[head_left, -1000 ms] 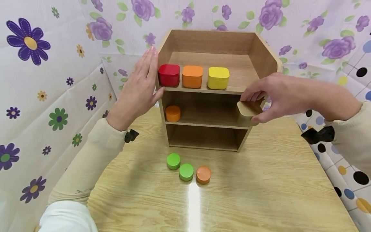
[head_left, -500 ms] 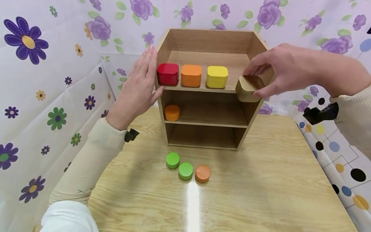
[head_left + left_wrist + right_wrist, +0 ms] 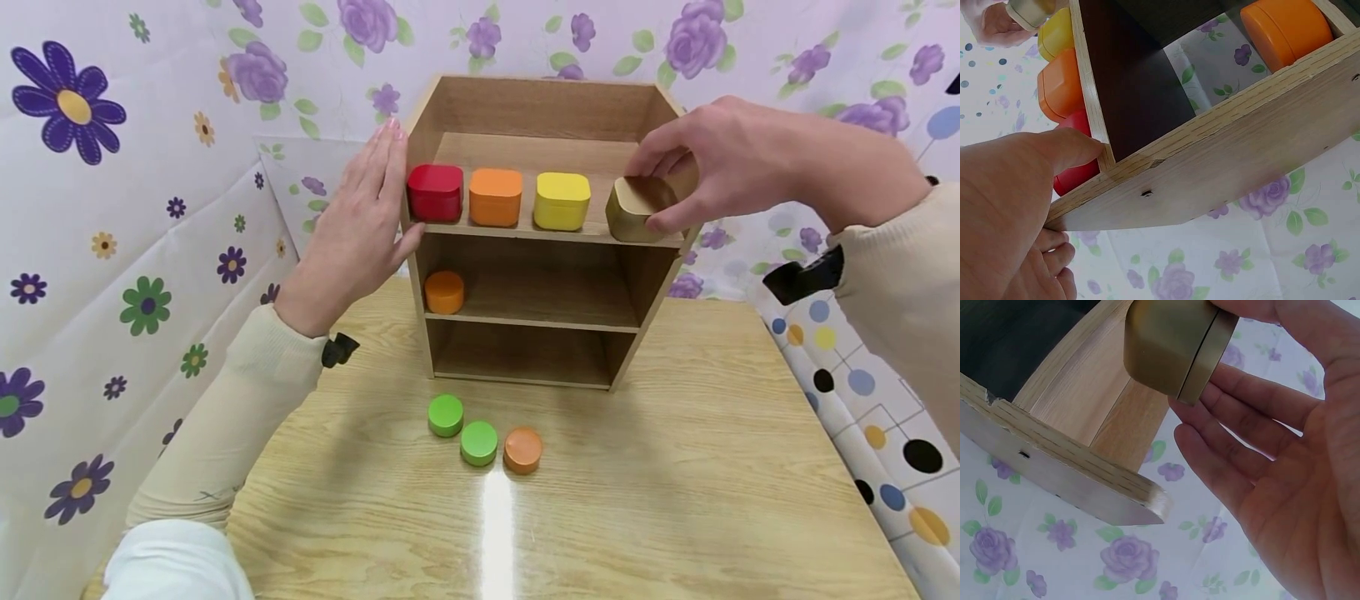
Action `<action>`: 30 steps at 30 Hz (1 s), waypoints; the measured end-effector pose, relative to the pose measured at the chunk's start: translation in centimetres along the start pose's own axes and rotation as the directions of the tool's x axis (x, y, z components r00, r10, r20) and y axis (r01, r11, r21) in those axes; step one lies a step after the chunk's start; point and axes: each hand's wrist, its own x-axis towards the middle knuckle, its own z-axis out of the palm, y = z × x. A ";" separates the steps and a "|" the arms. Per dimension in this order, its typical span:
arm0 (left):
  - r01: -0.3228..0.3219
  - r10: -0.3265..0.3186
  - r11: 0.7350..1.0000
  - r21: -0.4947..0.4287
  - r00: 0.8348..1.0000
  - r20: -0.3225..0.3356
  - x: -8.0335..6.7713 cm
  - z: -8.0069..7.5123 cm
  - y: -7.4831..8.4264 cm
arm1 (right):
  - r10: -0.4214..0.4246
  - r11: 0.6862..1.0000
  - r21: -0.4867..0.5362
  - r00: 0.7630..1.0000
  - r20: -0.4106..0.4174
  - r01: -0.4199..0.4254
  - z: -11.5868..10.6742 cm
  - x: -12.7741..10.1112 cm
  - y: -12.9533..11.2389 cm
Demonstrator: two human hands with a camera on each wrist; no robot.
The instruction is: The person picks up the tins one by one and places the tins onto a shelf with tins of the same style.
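My right hand point(image 3: 738, 171) pinches a gold rounded-square tin point(image 3: 630, 212) between thumb and fingers, at the right end of the wooden shelf unit's point(image 3: 543, 112) top tier. In the right wrist view the tin point(image 3: 1163, 347) shows a lid seam, and fingertips meet the lid. A yellow tin point(image 3: 562, 202), an orange tin point(image 3: 496, 198) and a red tin point(image 3: 436, 194) stand left of it in a row. My left hand point(image 3: 352, 217) rests against the unit's left side with straight fingers, the thumb at the top tier's front edge beside the red tin.
A round orange tin point(image 3: 445, 292) stands at the left of the middle shelf. Two round green tins point(image 3: 462, 429) and a round copper-orange tin point(image 3: 522, 451) lie on the wooden table point(image 3: 675, 467) in front. Patterned cloth point(image 3: 187, 208) walls surround the table.
My right hand has lifted the gold tin from beside the middle shelf up to the top tier, then slightly left, near the yellow tin. My left hand stays in place.
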 end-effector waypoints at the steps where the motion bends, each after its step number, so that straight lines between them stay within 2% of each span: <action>1: -0.002 0.002 1.000 0.000 1.000 -0.001 0.0 0.0 0.0 | 0.003 1.000 0.001 1.000 0.001 -0.003 0.1 0.1 0.1; 14: -0.010 0.010 1.000 -0.002 1.000 -0.012 -0.1 0.0 -0.1 | 0.047 0.998 0.038 0.999 0.016 -0.047 1.1 1.6 1.2; 22: 0.000 0.001 1.000 -0.005 1.000 0.014 -0.1 0.1 -0.1 | 0.057 0.997 0.042 0.998 0.017 -0.058 1.9 2.0 1.5; 30: -0.031 0.031 0.999 -0.004 0.999 -0.031 -0.1 0.2 -0.2 | 0.078 0.996 0.031 0.996 0.034 -0.079 1.9 2.4 1.4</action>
